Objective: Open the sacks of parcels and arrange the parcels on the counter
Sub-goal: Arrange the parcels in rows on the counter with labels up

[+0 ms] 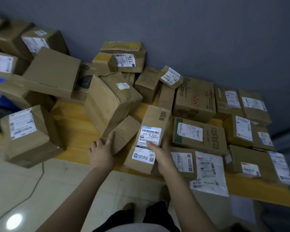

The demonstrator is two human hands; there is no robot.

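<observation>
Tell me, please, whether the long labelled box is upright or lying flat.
Lying flat: the long box rests label-up on the counter, right hand holding it.

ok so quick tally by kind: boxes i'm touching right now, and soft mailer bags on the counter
cardboard boxes being touched: 2, the long labelled box and the small plain box
white plastic mailer bag: 1
total: 3
</observation>
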